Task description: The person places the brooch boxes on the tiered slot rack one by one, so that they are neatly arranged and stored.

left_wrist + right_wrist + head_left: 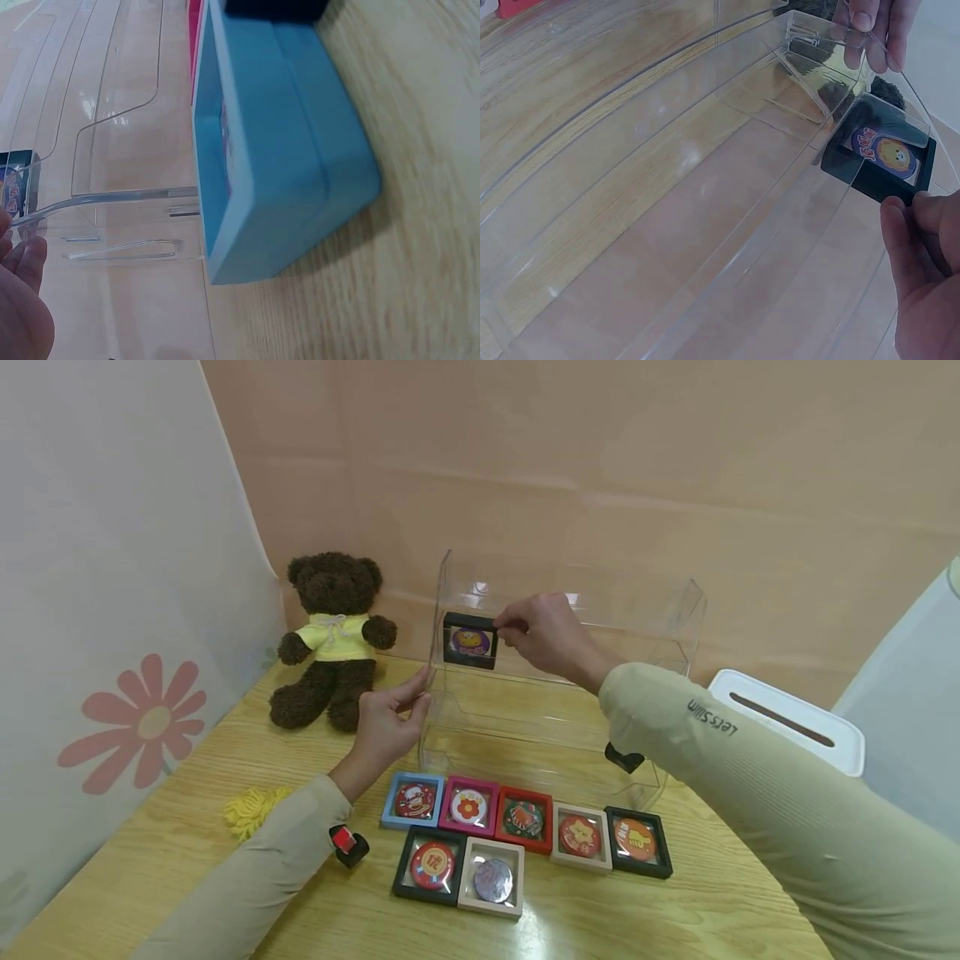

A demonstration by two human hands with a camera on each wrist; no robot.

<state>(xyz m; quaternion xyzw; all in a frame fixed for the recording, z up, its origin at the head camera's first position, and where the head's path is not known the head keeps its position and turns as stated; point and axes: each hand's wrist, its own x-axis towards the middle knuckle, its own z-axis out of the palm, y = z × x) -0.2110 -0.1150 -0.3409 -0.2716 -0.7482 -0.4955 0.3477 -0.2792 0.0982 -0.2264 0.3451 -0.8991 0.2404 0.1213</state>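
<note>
In the head view a clear tiered display rack (439,610) stands on the table. My left hand (386,718) pinches the edge of its left side panel, thumb on one side and fingers on the other, as the right wrist view shows. My right hand (551,631) pinches the right edge of a black square badge frame (471,643) at the left end of an upper tier. Inside that frame sits a purple badge with a yellow cartoon face (894,156). The frame stands nearly upright, partly behind the clear front lip in the right wrist view.
Several framed badges lie in two rows before the rack, among them a blue frame (386,810), a pink frame (444,806) and a red frame (502,831). A brown teddy bear (330,635) sits at left, near yellow yarn (253,810). Right stands a white tissue box (843,747).
</note>
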